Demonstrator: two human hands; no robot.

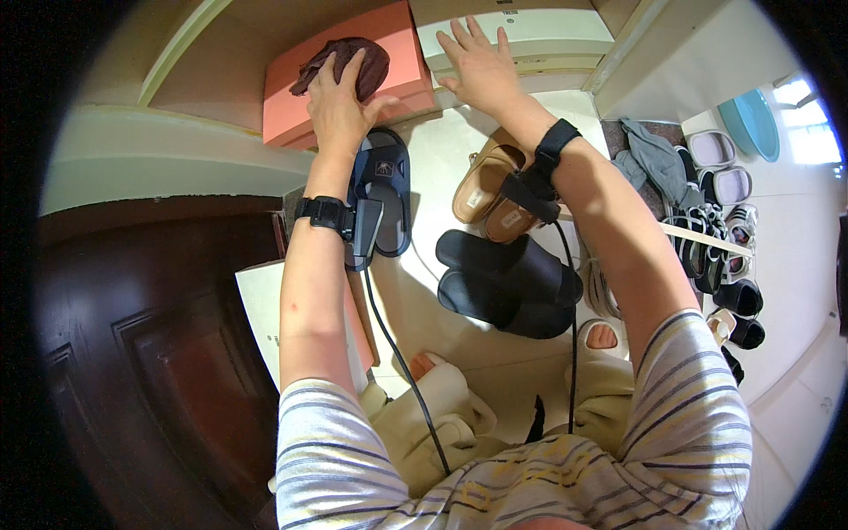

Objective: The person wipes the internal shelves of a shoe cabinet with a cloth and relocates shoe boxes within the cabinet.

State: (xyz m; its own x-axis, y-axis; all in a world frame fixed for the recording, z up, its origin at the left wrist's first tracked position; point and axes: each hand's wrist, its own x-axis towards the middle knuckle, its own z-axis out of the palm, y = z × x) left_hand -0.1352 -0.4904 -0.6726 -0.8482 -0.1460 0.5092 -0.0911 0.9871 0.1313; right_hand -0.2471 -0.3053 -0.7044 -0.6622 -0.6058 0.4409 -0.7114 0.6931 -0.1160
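Note:
A crumpled dark maroon cloth (371, 69) lies on top of a pink shoebox (281, 79) in a low compartment. My left hand (341, 99) rests on the cloth with its fingers spread; whether they pinch it cannot be told. Over a white box (556, 30) beside the pink one, my right hand (480, 69) is spread flat, palm down, with nothing in it. Below my hands on the floor are dark blue slippers (394, 199), brown sandals (487, 179) and black slippers (503, 281).
Dark wooden door panel (179, 371) at left, beside a white box (258, 298) on the floor. Several shoes (712, 232), a grey cloth (656, 156) and a blue basin (752, 126) are at right. Black cables run from my wrist straps toward my body.

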